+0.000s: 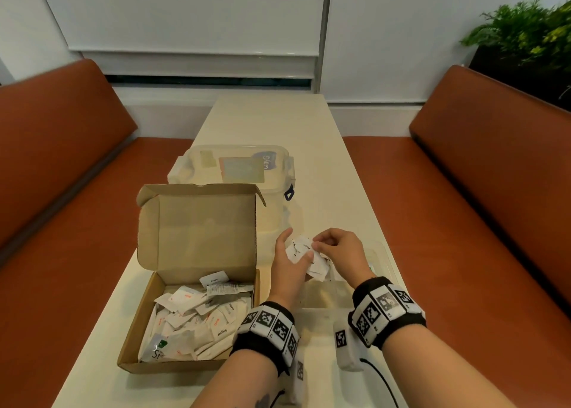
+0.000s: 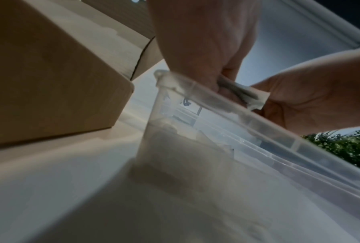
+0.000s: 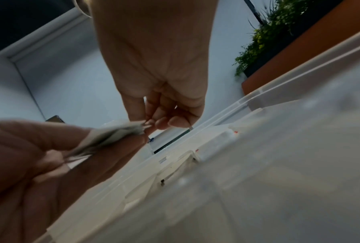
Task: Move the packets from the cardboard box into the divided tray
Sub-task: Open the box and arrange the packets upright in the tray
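Nearest the viewer, two bare forearms are seen reaching forward over a cream table (image 1: 309, 123), each wrist wrapped in a black band carrying black-and-white square markers. Just beyond the wrists a clear plastic divided tray (image 1: 383, 259) is set on the table's right half; its walls are transparent and hard to trace, and its contents cannot be told with certainty.

Above the tray's far left corner the hands are brought together. A small fan of white packets (image 1: 304, 253) is clamped in the left hand (image 1: 289, 268), thumb on top and fingers beneath (the wrist views show the stack edge-on). One packet at the fan's right edge is pinched by the right hand (image 1: 336, 250) between thumb and fingertips, the remaining fingers curled in.

To the left, touching or just beside the tray, an open cardboard box (image 1: 148, 327) is seen with its lid standing upright. Many more white packets (image 1: 197, 318) are heaped inside it, some printed in red, some in black.

Behind the box a clear lidded plastic container (image 1: 234, 166) is placed. The table is flanked by rust-orange bench seats (image 1: 482, 191). A green plant (image 1: 525, 30) is visible at the far right, before white blinds.
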Motion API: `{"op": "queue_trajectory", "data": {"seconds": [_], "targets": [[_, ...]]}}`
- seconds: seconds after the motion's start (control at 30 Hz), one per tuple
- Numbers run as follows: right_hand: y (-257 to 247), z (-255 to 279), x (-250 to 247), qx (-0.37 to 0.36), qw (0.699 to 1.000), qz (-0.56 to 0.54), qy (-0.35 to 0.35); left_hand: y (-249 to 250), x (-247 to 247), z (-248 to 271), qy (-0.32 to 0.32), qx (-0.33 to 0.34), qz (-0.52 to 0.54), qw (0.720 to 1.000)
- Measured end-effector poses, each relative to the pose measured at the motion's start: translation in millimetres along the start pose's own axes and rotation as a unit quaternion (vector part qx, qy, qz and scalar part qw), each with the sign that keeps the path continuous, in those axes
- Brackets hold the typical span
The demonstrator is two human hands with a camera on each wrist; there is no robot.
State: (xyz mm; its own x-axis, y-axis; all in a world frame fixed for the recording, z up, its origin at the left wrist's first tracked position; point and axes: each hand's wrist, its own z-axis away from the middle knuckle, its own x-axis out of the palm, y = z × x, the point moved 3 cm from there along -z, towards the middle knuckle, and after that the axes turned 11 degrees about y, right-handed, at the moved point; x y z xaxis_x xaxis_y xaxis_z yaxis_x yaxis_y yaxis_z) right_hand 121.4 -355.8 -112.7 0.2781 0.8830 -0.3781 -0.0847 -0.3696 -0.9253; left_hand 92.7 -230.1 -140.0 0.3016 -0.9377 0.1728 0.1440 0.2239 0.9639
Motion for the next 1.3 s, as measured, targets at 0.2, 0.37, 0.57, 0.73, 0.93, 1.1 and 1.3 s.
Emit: {"op": "queue_trajectory", "data": {"seconds": [0.2, 0.37, 0.57, 0.73, 0.93, 1.1, 1.3], "targets": [[4.4, 6.2, -8.0, 0.066, 0.986, -0.147, 0.047, -2.2, -4.2, -6.8, 0.076, 0.043, -0.113, 0.99], [9.5, 15.5, -2.5, 0.086, 0.977, -0.186, 0.053, -1.0, 2.3, -6.4, 0.041, 0.023, -0.108, 0.993], [3.3, 13.1, -3.3, 0.03, 0.996, -0.07, 0.046, 2.0, 4.4, -6.2, 0.036, 0.066, -0.179, 0.981], [-29.7, -3.3, -9.8, -0.13, 0.977, 0.156, -0.057, 0.9, 3.9, -4.6, 0.0, 0.078, -0.219, 0.972], [-21.3, -7.7, -17.1, -0.093, 0.972, 0.196, -0.085, 5.5, -2.1, -4.8, 0.053, 0.095, -0.209, 0.972], [6.1, 1.3, -11.5, -0.015, 0.985, 0.173, -0.02, 17.0, -12.8, -2.7, 0.128, 0.131, -0.187, 0.965], [32.7, 7.1, 2.8, 0.012, 0.963, 0.268, 0.016, 15.9, -15.0, -4.4, 0.146, 0.127, -0.181, 0.964]]}}
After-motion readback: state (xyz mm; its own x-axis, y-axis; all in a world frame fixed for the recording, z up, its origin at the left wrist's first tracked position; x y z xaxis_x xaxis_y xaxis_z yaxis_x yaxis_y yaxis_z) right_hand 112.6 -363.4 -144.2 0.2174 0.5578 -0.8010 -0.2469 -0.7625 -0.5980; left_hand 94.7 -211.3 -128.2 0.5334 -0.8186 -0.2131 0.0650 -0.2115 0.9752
